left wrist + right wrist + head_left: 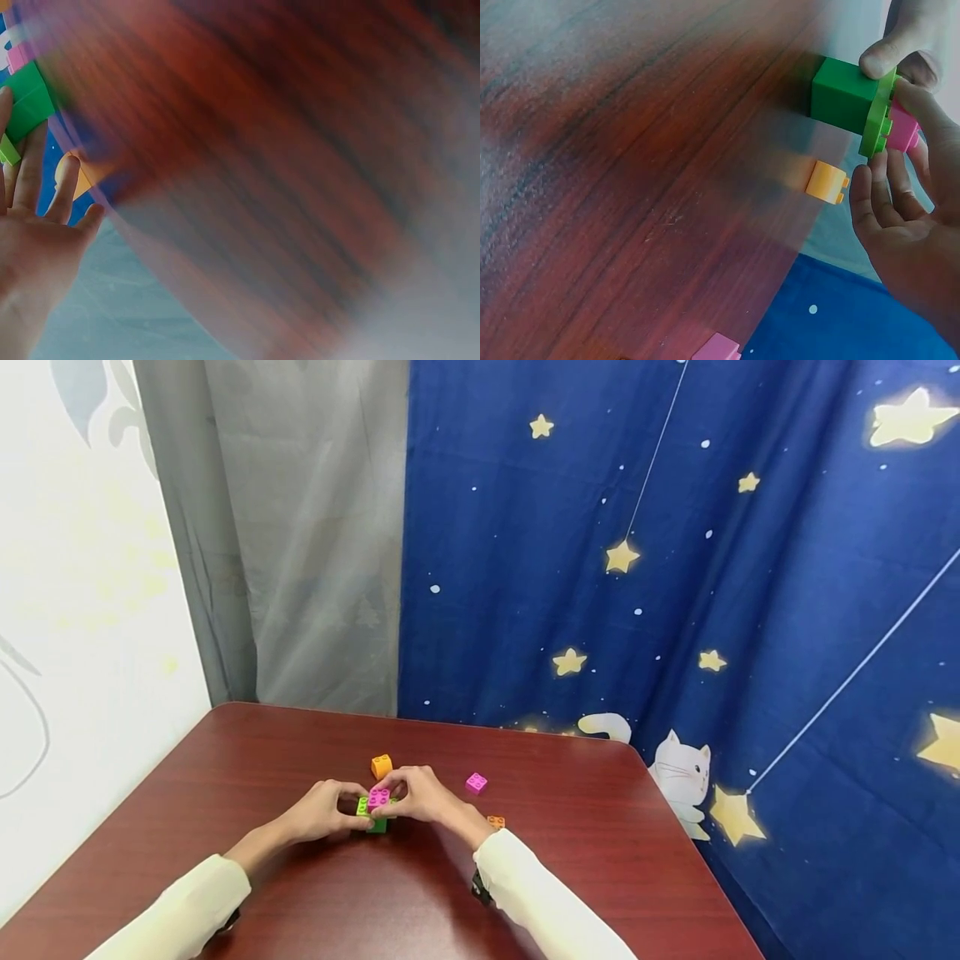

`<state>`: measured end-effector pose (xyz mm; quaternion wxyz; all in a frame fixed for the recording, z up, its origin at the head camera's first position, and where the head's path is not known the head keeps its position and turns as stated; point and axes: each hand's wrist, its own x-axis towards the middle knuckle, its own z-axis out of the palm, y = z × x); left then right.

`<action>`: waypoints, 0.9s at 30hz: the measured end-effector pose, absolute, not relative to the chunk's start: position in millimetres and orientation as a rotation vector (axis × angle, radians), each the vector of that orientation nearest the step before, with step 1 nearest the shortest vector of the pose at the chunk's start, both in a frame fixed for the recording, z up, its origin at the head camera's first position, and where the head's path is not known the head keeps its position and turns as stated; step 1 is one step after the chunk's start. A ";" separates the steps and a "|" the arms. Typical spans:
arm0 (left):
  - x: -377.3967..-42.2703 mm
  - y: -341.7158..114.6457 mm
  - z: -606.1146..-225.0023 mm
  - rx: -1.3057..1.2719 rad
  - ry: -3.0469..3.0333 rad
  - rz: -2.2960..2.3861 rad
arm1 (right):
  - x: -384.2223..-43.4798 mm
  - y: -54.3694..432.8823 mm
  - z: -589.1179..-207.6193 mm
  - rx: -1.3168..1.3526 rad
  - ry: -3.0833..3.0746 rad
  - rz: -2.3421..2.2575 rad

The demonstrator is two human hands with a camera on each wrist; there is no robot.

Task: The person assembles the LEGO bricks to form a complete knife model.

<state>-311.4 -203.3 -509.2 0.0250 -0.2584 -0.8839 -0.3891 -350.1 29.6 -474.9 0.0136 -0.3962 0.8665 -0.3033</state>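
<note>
Table (360, 902): dark red wood grain surrounded the green block (377, 827).
Room: a grey curtain (315, 527) hung behind the green block, a starry blue curtain (510, 568) farther right.
Lime block (363, 806): topped the green block, below the pink block (378, 797).
Hands: left hand (326, 810) gripped the green block; right hand (422, 793) pinched the pink block.
Around: yellow block (382, 767) behind the green block; second pink block (476, 783) and orange block (496, 821) rightward, the right forearm (468, 828) partly covering the latter.

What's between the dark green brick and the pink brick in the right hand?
A thin light green brick lies between the dark green brick and the pink brick, in the right wrist view.
</note>
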 end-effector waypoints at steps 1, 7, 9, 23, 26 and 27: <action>-311.0 -203.6 -509.3 -0.800 -2.731 -1.201 | -350.0 29.3 -476.1 -1.233 2.702 -0.951; -309.8 -202.9 -508.8 -0.816 -2.711 -1.203 | -347.7 29.0 -478.6 -1.242 2.749 -0.936; -309.3 -201.9 -508.2 -0.819 -2.709 -1.195 | -347.6 29.4 -479.3 -1.253 2.761 -0.918; -306.3 -197.9 -503.5 -0.839 -2.731 -1.131 | -346.8 31.3 -483.1 -1.306 2.803 -0.884; -305.7 -199.4 -503.0 -0.847 -2.736 -1.124 | -346.5 30.4 -483.5 -1.297 2.800 -0.882; -305.6 -200.1 -503.0 -0.846 -2.736 -1.117 | -346.7 29.8 -483.5 -1.293 2.804 -0.877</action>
